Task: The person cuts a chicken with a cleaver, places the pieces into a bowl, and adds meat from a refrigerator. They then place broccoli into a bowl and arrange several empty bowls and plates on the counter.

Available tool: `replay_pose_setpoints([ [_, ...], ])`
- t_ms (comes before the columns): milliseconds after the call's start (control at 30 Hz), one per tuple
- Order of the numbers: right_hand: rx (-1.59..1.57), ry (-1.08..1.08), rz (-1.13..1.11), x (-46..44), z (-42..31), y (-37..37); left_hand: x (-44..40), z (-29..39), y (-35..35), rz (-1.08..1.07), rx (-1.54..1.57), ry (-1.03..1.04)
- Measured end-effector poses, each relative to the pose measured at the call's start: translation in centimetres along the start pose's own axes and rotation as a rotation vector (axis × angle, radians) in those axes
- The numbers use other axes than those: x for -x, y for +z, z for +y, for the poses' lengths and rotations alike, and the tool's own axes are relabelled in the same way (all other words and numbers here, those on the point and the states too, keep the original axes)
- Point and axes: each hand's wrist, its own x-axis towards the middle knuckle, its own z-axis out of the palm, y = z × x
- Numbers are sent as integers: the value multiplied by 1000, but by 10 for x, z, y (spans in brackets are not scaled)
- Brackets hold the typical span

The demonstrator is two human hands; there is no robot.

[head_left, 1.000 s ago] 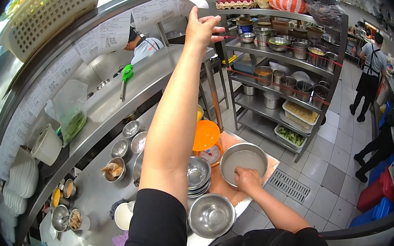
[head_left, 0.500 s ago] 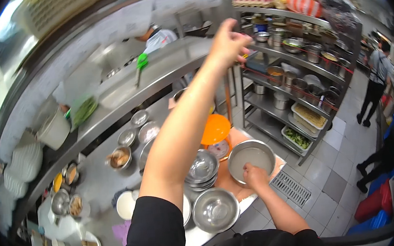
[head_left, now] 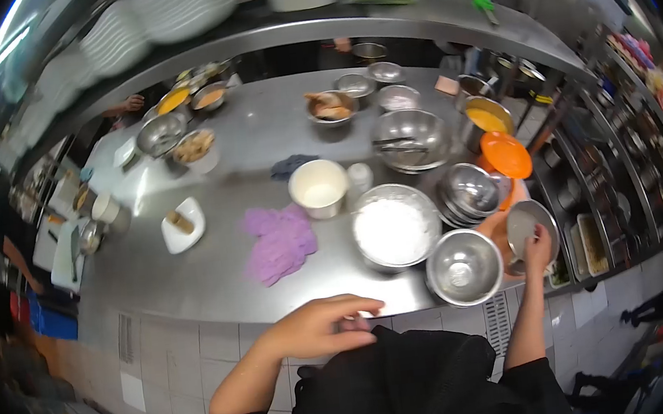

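Note:
My left hand [head_left: 324, 326] hovers off the steel table's front edge, its fingers apart and nothing between them. On the right, my right hand [head_left: 539, 248] has its fingers curled at the near rim of a steel pot [head_left: 545, 221] that holds cloudy liquid; what the fingers grip is too small to tell. Beside that pot stand an empty steel bowl [head_left: 465, 266], a stack of steel bowls [head_left: 471, 190] and a scale with an orange pan [head_left: 505, 155]. A large bowl of white powder [head_left: 396, 226] sits left of the empty bowl.
A purple cloth [head_left: 280, 243], a white tub [head_left: 319, 187] and a white dish [head_left: 184, 225] lie on the steel table [head_left: 146, 283]. Behind are bowls of food [head_left: 331, 108] under a steel shelf [head_left: 376, 20]. A rack [head_left: 586, 172] stands at right; a person's arm [head_left: 22, 264] shows at far left.
The view has swung left and down over the table. My left hand has come down from its raised reach to the table's front edge. My right hand stays at the pot.

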Motion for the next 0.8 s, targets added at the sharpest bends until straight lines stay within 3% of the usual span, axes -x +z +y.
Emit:
replay_pose_setpoints([
  [100, -109, -42, 167, 3, 1, 6, 124, -71, -6, 289, 248, -147],
  [167, -240, -93, 145, 32, -58, -3, 201, -109, 11, 599, 487, -400],
  [200, -254, -109, 127, 51, -95, -1, 236, -128, 22, 627, 488, -403],
  [267, -541, -259, -11, 98, -181, 7, 294, -161, 44, 772, 589, -605],
  [400, -630, -399, -386, 199, -329, 78, 362, -180, 47, 877, 646, -658],
  [467, -420, -642, -538, 237, -392, 114, 384, -180, 34, 938, 608, -581],
  [500, -434, -651, -550, 254, -407, 147, 397, -183, 26, 958, 604, -586],
  [567, -137, -962, -265, 282, -430, 210, 421, -193, 8, 1046, 589, -539],
  [667, 121, -911, -245, 299, -446, 257, 465, -228, -4, 1185, 599, -634],
  [733, 220, -735, -559, 280, -466, 258, 496, -250, -2, 1268, 597, -705],
  [800, 256, -589, -662, 270, -495, 254, 531, -278, 13, 1359, 662, -827],
])
